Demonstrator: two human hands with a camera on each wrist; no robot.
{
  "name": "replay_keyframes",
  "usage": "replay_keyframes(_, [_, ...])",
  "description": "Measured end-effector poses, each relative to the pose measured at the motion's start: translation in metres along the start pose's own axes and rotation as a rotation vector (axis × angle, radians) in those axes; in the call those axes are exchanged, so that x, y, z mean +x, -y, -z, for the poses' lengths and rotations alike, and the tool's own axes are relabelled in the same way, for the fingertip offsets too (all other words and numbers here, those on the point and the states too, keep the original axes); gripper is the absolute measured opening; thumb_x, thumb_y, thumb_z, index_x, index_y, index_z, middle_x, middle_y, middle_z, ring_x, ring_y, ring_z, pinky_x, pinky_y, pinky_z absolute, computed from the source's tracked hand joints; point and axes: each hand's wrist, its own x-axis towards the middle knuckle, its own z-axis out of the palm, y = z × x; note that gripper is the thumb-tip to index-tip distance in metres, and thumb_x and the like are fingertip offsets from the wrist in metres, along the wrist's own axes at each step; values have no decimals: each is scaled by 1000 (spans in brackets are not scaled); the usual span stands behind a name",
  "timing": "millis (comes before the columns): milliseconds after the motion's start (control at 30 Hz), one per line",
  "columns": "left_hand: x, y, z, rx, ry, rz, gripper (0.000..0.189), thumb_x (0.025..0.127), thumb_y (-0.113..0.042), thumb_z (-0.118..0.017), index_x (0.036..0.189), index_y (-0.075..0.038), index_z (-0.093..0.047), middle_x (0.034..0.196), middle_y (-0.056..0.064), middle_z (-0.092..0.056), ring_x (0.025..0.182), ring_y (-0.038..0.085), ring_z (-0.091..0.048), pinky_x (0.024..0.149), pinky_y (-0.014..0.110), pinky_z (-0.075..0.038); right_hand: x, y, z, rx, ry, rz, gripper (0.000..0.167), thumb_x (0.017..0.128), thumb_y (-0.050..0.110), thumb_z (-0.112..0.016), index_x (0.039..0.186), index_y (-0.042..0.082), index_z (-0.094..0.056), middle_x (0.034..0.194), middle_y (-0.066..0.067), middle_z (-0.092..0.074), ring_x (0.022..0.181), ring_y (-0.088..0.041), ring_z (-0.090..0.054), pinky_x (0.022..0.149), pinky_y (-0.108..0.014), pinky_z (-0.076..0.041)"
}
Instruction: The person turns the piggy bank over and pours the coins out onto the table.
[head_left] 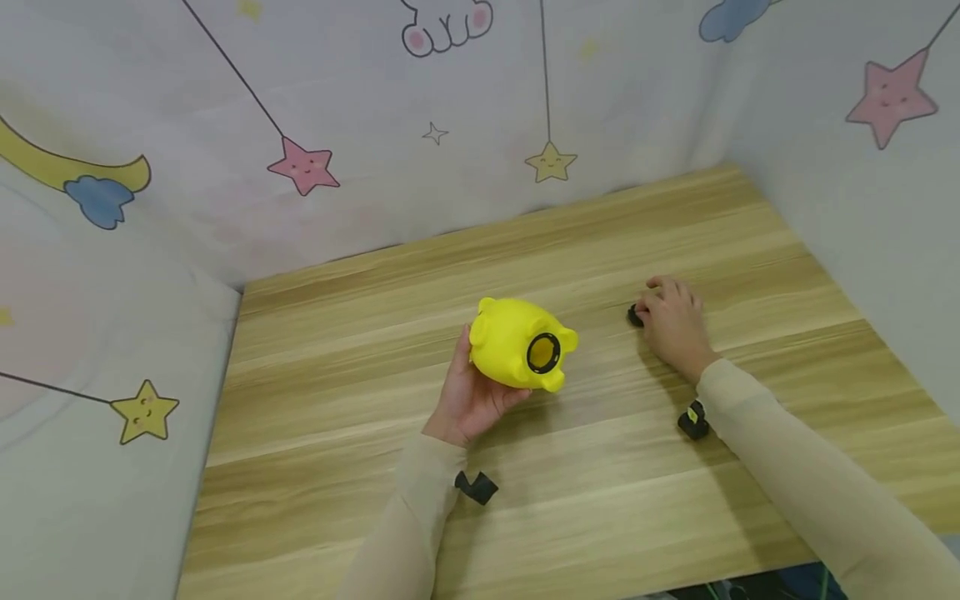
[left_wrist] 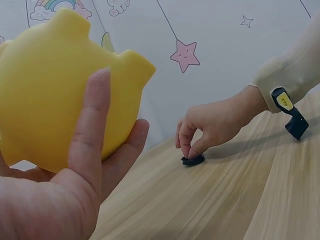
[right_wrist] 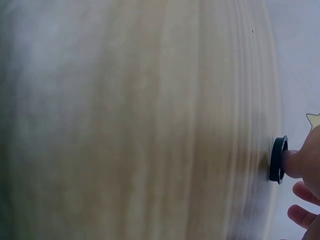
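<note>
A yellow piggy bank [head_left: 501,343] lies tipped in my left hand [head_left: 476,398], its underside with a black-rimmed round hole turned to the right. Stubby yellow legs stick out around that hole. In the left wrist view, fingers and thumb support the bank's rounded body [left_wrist: 47,95] above the table. My right hand [head_left: 675,323] is down at the table, to the right of the bank. Its thumb and fingertips pinch a small black round cap [left_wrist: 193,160] at the tabletop. The right wrist view catches the cap [right_wrist: 276,160] edge-on at the fingertips.
The wood-grain table [head_left: 337,350] meets fabric walls [head_left: 390,192] printed with stars at the back and sides. Black wrist mounts [head_left: 693,421] hang beside both sleeves. Dark items [head_left: 780,583] show below the table's front edge.
</note>
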Motion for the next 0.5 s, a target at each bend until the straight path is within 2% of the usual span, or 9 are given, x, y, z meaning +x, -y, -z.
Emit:
replay_keyframes(133, [-2, -2, 0, 14, -7, -1, 69, 96, -67, -41, 141, -15, -44, 125, 15, -56, 100, 31, -67, 79, 38, -58, -1, 3, 1, -3, 28, 1, 5, 92, 0, -63, 92, 0, -68, 132, -24, -48, 121, -50, -40, 93, -68, -31])
replay_keyframes(267, [-4, -3, -1, 28, -10, 2, 70, 95, -67, -46, 141, -15, -43, 126, 16, -55, 99, 31, -68, 78, 38, -58, -3, 5, 2, 7, 41, -9, 7, 93, 4, -65, 96, 0, -70, 131, -24, -49, 121, -49, -41, 95, -69, -30])
replay_keyframes(500, [-2, -8, -4, 38, -8, -1, 70, 94, -66, -50, 144, -16, -41, 126, 15, -54, 101, 30, -67, 79, 39, -58, 3, 27, 17, 85, -17, 17, 21, 96, 12, -65, 111, -3, -67, 128, -26, -52, 120, -50, -43, 98, -67, -32])
